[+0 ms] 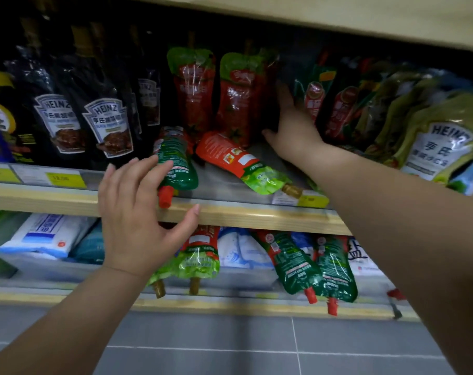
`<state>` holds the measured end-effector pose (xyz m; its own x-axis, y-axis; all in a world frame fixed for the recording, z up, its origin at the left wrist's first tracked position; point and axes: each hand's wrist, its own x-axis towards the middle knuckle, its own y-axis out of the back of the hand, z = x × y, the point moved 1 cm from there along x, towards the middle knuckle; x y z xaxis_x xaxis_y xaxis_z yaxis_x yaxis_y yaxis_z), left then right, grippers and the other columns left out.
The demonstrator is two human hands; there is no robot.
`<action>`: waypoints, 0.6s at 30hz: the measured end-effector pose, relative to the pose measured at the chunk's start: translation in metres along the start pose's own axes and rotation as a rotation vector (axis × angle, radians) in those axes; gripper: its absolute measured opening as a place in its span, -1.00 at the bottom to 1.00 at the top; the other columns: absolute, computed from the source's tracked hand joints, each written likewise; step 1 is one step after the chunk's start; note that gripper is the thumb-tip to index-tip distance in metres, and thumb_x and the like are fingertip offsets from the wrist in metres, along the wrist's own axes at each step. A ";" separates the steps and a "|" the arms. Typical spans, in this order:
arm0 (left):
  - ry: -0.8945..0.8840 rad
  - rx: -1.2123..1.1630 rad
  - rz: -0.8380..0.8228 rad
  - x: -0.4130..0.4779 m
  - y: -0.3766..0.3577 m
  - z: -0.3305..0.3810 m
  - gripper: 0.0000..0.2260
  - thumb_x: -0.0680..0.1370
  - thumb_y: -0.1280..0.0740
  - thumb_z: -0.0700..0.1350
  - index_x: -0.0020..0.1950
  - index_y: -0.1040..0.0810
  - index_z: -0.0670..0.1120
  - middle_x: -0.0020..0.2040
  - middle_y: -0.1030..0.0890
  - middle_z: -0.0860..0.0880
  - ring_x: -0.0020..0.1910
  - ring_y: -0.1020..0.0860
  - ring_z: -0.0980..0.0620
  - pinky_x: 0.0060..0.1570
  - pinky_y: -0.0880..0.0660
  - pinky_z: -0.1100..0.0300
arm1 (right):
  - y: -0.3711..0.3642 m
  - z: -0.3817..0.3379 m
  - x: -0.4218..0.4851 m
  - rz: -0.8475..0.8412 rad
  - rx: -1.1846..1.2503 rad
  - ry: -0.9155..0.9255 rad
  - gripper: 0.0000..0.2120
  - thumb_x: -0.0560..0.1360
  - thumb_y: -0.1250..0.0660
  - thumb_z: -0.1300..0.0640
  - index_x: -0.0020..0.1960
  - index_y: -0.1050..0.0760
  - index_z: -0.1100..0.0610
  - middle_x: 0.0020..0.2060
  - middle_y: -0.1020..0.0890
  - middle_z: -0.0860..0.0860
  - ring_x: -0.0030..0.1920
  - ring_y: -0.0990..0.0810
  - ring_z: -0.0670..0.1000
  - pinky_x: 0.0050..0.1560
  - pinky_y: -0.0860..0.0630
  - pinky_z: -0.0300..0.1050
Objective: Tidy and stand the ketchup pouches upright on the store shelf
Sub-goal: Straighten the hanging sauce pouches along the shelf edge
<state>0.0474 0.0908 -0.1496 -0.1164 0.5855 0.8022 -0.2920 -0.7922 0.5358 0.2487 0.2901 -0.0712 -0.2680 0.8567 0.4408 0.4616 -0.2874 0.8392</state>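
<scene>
Two red ketchup pouches with green tops stand upright at the back of the middle shelf, one (194,87) left of the other (240,96). In front of them two pouches lie flat with spouts toward me: a dark green one with a red cap (177,163) and a red and light green one (240,163). My left hand (137,212) is open, its fingertips touching the dark green pouch. My right hand (292,131) reaches deep into the shelf, open, pressed against the right side of the standing pouches.
Black Heinz pouches (108,125) fill the shelf to the left, green Heinz pouches (443,142) the right. The wooden shelf edge (257,215) carries yellow price tags. On the lower shelf several ketchup pouches (297,263) lie flat among white bags. Grey floor tiles are below.
</scene>
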 end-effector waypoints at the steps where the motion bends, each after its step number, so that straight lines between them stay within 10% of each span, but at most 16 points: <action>1: -0.047 -0.005 0.025 0.005 -0.001 0.012 -0.51 0.48 -0.32 0.12 0.28 -0.48 -0.17 0.24 -0.53 -0.21 0.27 -0.46 -0.28 0.38 -0.21 -0.25 | 0.006 0.008 -0.003 0.019 -0.024 -0.007 -0.17 0.44 -0.36 0.13 0.53 0.08 0.05 0.42 -0.24 0.28 0.38 -0.26 0.31 0.33 -0.30 0.10; 10: -0.205 -0.104 -0.069 0.006 -0.040 0.087 -0.64 0.51 -0.31 -0.04 0.29 -0.51 -0.11 0.26 -0.54 -0.17 0.26 -0.47 -0.23 0.34 -0.33 -0.10 | 0.028 0.064 -0.005 0.001 -0.087 -0.006 -0.23 0.53 -0.27 0.06 0.52 0.17 0.15 0.50 0.05 0.29 0.43 0.04 0.47 0.40 -0.10 0.23; 18: -0.113 0.027 -0.126 -0.003 -0.063 0.081 -0.59 0.51 -0.30 0.02 0.32 -0.50 -0.11 0.24 -0.55 -0.15 0.19 -0.50 -0.21 0.31 -0.32 -0.16 | 0.028 0.079 0.015 -0.099 0.187 -0.121 0.00 0.46 -0.36 0.08 0.46 0.43 -0.10 0.48 -0.12 0.28 0.29 -0.44 0.26 0.29 -0.40 0.05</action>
<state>0.1429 0.1248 -0.1642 0.0278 0.6585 0.7521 -0.2718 -0.7190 0.6396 0.3241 0.3287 -0.0657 -0.2213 0.9252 0.3084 0.5900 -0.1247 0.7977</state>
